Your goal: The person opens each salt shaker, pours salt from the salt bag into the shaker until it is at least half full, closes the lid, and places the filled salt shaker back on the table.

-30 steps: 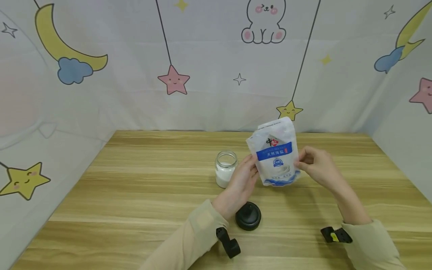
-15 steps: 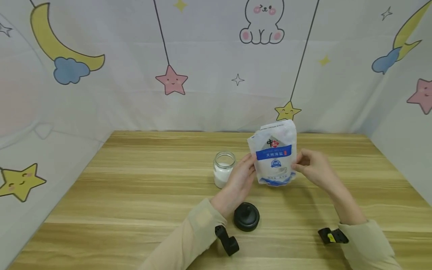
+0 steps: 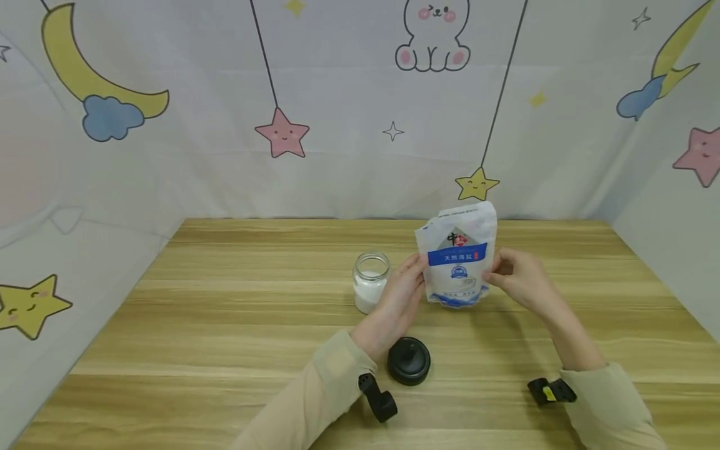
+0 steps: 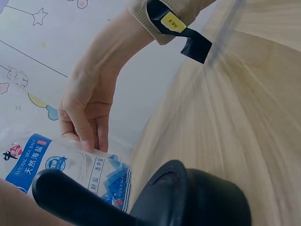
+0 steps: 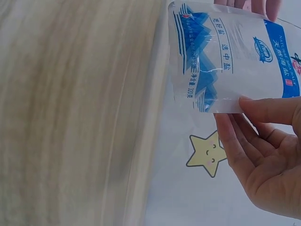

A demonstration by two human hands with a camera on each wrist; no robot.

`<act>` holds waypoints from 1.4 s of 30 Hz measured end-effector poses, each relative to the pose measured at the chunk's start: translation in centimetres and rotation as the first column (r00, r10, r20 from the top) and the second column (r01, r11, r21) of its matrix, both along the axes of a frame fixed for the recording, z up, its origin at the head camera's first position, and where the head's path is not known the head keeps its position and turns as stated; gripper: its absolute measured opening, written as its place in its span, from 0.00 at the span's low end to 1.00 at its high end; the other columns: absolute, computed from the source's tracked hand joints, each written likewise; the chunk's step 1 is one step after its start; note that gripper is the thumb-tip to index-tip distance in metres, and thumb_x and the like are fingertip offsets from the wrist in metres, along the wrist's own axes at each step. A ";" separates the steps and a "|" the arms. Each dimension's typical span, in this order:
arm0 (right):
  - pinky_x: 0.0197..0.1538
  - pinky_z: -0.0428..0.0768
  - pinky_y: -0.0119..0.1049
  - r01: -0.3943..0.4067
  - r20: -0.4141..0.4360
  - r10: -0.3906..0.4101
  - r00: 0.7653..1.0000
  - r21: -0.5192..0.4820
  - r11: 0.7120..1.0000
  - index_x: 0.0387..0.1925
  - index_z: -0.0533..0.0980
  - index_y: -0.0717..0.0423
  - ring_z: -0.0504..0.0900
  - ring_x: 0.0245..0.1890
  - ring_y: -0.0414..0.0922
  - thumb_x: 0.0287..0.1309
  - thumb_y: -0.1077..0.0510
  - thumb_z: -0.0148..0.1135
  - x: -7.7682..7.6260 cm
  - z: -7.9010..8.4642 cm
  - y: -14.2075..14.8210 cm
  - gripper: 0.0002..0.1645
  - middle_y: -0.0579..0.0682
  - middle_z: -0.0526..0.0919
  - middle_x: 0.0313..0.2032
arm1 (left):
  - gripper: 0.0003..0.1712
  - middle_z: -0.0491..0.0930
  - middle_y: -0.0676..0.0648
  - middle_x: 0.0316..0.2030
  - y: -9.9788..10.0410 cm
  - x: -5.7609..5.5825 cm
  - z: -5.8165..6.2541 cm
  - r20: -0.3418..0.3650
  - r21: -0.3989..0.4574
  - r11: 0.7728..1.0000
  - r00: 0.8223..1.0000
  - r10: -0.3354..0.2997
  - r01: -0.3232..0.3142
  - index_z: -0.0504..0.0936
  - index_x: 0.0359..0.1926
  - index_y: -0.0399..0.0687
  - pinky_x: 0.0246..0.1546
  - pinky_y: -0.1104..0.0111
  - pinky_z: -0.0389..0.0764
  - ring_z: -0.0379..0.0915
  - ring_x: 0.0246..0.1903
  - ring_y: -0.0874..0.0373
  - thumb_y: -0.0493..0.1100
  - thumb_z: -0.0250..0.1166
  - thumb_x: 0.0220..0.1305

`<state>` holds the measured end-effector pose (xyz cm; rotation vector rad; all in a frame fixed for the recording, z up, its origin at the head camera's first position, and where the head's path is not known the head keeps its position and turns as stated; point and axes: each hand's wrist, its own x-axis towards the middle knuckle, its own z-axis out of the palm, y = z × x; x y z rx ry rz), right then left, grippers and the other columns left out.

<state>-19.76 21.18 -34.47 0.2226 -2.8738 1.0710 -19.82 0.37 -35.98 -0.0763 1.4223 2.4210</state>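
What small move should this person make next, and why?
Probably lower the salt pouch onto the table, away from the glass jar, so a hand is free for the black lid. The left hand and the right hand both hold the pouch upright, while the jar stands uncovered with white contents inside and the lid lies apart from it.

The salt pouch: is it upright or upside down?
Upright, tilted slightly: in the head view, the salt pouch has its lettering right way up, between the left hand and right hand.
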 end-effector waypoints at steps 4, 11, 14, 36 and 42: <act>0.38 0.77 0.36 0.001 0.001 -0.001 1.000 -0.006 1.000 0.28 0.72 0.63 0.82 0.37 0.51 0.57 0.65 0.63 -0.2 -0.2 -0.1 0.07 0.62 0.84 0.36 | 0.31 0.52 0.40 0.74 0.0 -0.1 0.0 0.003 -0.025 1.000 1.000 0.002 -0.001 0.55 0.72 0.39 0.76 0.60 0.48 0.44 0.75 0.48 0.46 0.49 0.74; 0.41 0.82 0.41 -0.016 -0.007 0.016 1.000 -0.031 0.999 0.28 0.74 0.64 0.83 0.39 0.53 0.55 0.66 0.63 -0.5 -0.9 -0.3 0.06 0.63 0.84 0.36 | 0.31 0.51 0.43 0.75 0.1 -0.3 -0.3 0.017 -0.069 0.998 1.000 -0.004 0.005 0.57 0.72 0.41 0.76 0.60 0.46 0.42 0.76 0.49 0.47 0.49 0.74; 0.41 0.82 0.43 -0.012 -0.007 0.011 1.000 -0.030 0.999 0.29 0.74 0.65 0.83 0.39 0.53 0.55 0.67 0.63 -0.5 -1.1 -0.2 0.05 0.64 0.84 0.37 | 0.30 0.50 0.43 0.75 0.2 -0.4 -0.4 0.011 -0.074 0.997 1.000 -0.006 0.007 0.58 0.72 0.41 0.76 0.60 0.46 0.41 0.76 0.48 0.47 0.50 0.74; 0.48 0.82 0.51 -0.079 0.082 0.080 0.993 -0.004 0.997 0.50 0.74 0.72 0.82 0.45 0.60 0.58 0.64 0.61 -0.8 -1.4 0.5 0.20 0.69 0.82 0.46 | 0.26 0.54 0.47 0.74 0.6 -0.1 -0.2 -0.044 -0.116 0.993 0.999 -0.029 0.023 0.63 0.70 0.46 0.76 0.59 0.46 0.42 0.76 0.51 0.47 0.49 0.74; 0.48 0.82 0.51 -0.108 0.087 0.107 0.990 0.000 0.994 0.52 0.74 0.71 0.82 0.46 0.61 0.58 0.64 0.61 -0.8 -1.3 0.7 0.22 0.69 0.81 0.47 | 0.25 0.55 0.47 0.74 0.6 -0.1 -0.3 -0.054 -0.134 0.991 0.998 -0.032 0.025 0.64 0.69 0.47 0.76 0.59 0.46 0.42 0.76 0.51 0.47 0.48 0.75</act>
